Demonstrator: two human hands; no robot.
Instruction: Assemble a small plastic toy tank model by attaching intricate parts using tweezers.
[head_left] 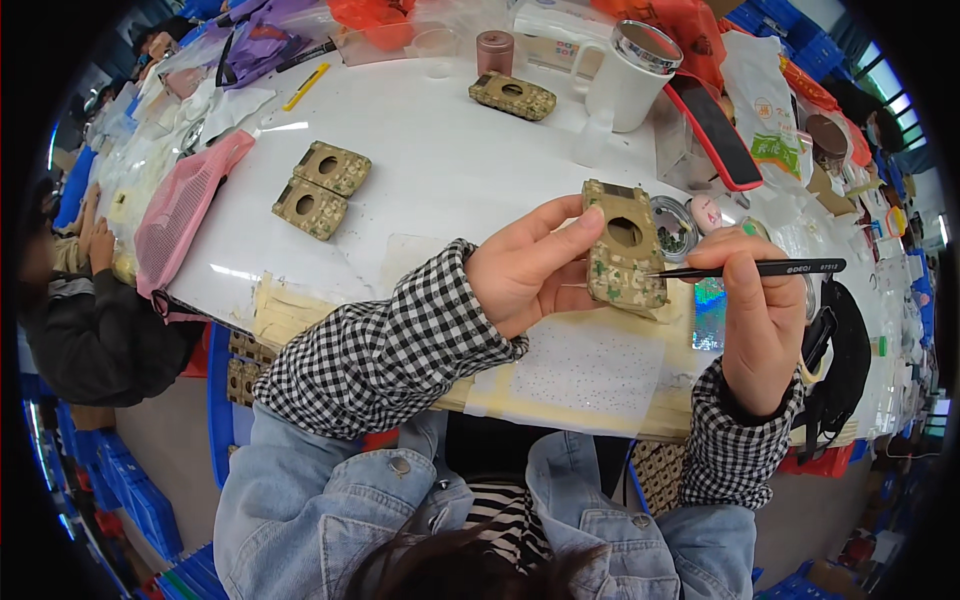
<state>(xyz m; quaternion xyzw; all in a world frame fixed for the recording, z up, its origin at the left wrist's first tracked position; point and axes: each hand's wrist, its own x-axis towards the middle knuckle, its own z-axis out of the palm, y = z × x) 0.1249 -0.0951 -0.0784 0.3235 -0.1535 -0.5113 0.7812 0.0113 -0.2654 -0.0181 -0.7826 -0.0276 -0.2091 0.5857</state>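
Counter [420,150], white, one: runs before you, its near edge covered in yellowish material.
Mesh bag [190,215], pink, one: at the counter's left edge.
Speckled sheet [590,375], pale, one: on the near edge, below your hands.
Left hand [535,265]: holds a camouflage shell [622,245], thumb on top — the piece is raised over the counter, its round hole facing up.
Right hand [755,310]: pinches black tweezers [790,268] between thumb and fingers, tips at the shell's right side — you cannot tell whether they touch.
Lidded mug [612,98], white, one: upright at the far side.
Phone [715,135], black with red edge, one: right of the mug.
Matching shells, three: two touching at your left [335,168], one left of the mug.
Cutter [305,87], yellow, slim, one: far left, beyond the pair.
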